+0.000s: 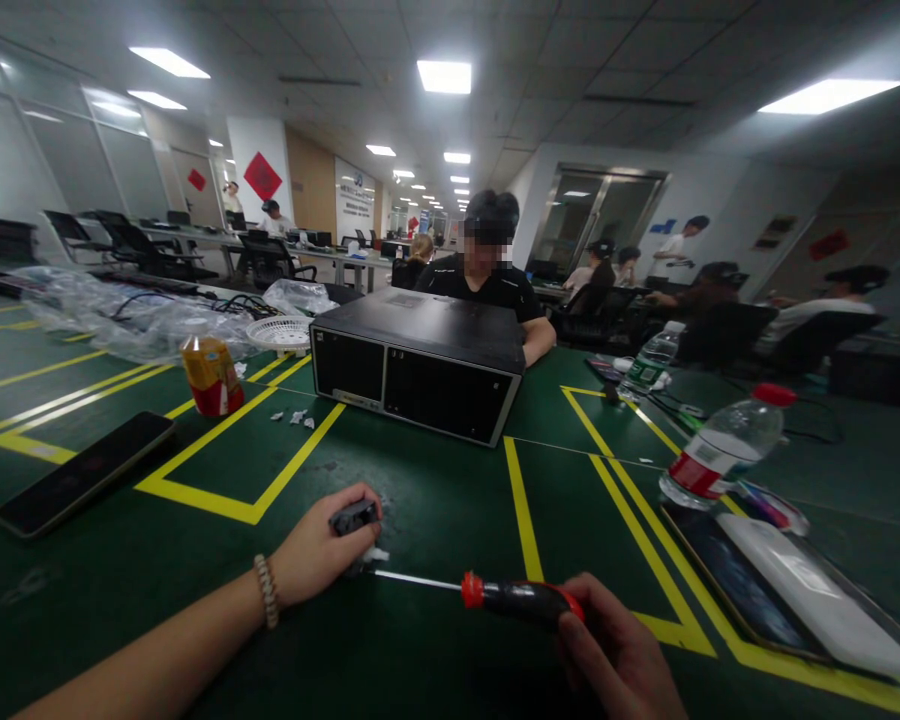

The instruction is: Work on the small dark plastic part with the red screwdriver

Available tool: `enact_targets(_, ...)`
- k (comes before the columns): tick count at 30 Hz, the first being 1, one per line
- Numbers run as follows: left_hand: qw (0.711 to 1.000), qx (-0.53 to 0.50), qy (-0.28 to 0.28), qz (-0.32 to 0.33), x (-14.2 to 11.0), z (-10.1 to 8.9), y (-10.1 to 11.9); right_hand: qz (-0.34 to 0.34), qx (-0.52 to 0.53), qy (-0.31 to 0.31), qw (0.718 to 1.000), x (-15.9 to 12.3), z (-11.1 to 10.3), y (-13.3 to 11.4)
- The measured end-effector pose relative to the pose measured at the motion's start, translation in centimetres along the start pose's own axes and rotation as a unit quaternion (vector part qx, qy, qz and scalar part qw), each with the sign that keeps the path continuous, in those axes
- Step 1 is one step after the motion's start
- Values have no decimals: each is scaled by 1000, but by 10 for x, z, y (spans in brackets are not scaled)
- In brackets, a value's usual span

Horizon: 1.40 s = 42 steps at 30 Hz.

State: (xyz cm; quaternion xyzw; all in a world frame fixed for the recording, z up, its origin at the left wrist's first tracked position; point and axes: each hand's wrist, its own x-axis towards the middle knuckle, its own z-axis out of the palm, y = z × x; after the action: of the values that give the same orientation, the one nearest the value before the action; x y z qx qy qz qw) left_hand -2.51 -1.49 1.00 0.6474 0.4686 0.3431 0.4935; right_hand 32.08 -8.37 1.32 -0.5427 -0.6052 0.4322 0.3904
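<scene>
My left hand [321, 548], with a beaded bracelet [267, 590] at the wrist, is closed on a small black part [354, 516] just over the green table [435, 490]. What kind of part it is cannot be made out. In my right hand [616, 650] is a screwdriver [521, 600] with a black and red handle, gripped at its rear end. Its metal shaft points left, the tip close to a small dark piece below my left fingers. A bit of white material [377, 554] shows there too. Whether the tip touches anything is unclear.
A black computer case [442, 385] lies ahead, a person [487, 270] behind it. At left are a phone [90, 470], an orange drink bottle [211, 370], a white basket [277, 333] and plastic wrap [135, 320]. At right stand water bottles [727, 450] beside more phones [742, 575].
</scene>
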Motion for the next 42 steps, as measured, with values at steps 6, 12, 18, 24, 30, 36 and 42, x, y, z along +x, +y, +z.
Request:
enact_targets(6,999,21,29,17,2,3,-4,-10,-15,-42,999,5,-4,11)
enact_targets(12,999,25,24,20,1,2,-5,-15,0,-13,1000,3,-3,10)
enact_targets(18,1000,14,17,16,1,1,-6,-14,-39,-23,999,2,-4,12)
enact_targets(24,999,20,23,14,2,2,-6,-25,-34,31,999,0,1,13)
enact_targets(30,1000,18,19,10,2,1,-7,-18,-26,-9,999,2,-3,14)
enact_targets(36,999,22,29,26,2,2,-4,2,-41,6,999,4,-3,9)
enact_targets(42,1000,9,12,11,0,2,-1,-1,-21,13,1000,5,-2,16)
